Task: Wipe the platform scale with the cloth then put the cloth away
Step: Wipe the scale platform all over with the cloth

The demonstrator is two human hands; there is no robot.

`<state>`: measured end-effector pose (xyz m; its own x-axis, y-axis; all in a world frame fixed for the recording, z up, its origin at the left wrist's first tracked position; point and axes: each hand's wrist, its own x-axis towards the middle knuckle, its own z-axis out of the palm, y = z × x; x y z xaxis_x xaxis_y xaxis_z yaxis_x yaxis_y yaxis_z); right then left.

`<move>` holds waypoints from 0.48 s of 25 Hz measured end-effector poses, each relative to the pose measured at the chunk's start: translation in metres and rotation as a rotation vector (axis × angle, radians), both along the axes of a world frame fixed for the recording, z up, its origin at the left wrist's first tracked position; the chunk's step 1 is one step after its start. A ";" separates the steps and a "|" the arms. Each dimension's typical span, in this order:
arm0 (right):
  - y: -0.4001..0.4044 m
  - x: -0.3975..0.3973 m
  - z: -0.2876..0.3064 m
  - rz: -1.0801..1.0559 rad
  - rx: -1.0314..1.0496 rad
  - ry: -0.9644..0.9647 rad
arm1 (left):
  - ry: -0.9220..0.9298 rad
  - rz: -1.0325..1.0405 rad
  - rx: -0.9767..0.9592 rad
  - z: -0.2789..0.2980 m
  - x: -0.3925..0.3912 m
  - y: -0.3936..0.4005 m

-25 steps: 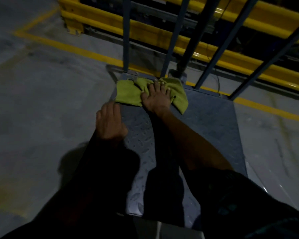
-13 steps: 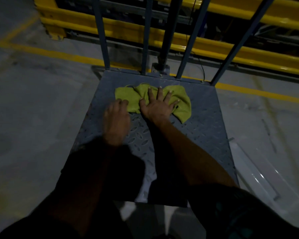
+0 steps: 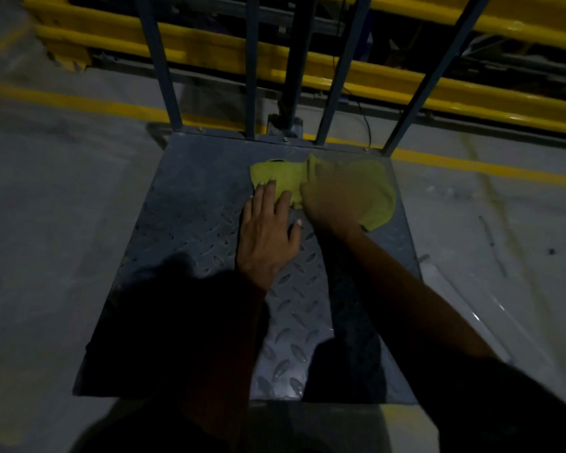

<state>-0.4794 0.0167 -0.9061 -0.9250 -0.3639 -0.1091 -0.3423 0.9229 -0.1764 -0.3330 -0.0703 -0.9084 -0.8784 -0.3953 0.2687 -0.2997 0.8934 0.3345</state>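
Note:
The platform scale point(image 3: 190, 230) is a grey diamond-plate deck lying on the floor in front of me. A yellow-green cloth point(image 3: 281, 178) is spread on its far right part. My right hand point(image 3: 334, 197) presses down on the cloth and is blurred with motion; its fingers cannot be made out. My left hand point(image 3: 268, 233) lies flat on the plate just left of it, fingers together, its fingertips touching the cloth's near left edge. My dark sleeves cover the near part of the deck.
Blue upright bars point(image 3: 157, 60) rise from the scale's far edge. Behind them run yellow guard rails point(image 3: 406, 80) and a yellow floor line point(image 3: 471, 161). Grey concrete floor point(image 3: 53, 223) lies on both sides. A pale flat panel point(image 3: 461, 299) sits on the floor at the right.
My right hand has slid the cloth to the right across the far part of the deck. My left hand has followed rightward and forward onto the cloth's edge.

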 end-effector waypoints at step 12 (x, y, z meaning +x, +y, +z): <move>-0.030 -0.001 0.016 -0.188 -0.026 -0.082 | -0.016 -0.081 -0.050 0.007 0.002 0.004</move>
<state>-0.4801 -0.0134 -0.8900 -0.9653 -0.1894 -0.1797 -0.1479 0.9639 -0.2214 -0.3307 -0.0662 -0.9017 -0.9110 -0.3096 0.2725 -0.2311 0.9304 0.2845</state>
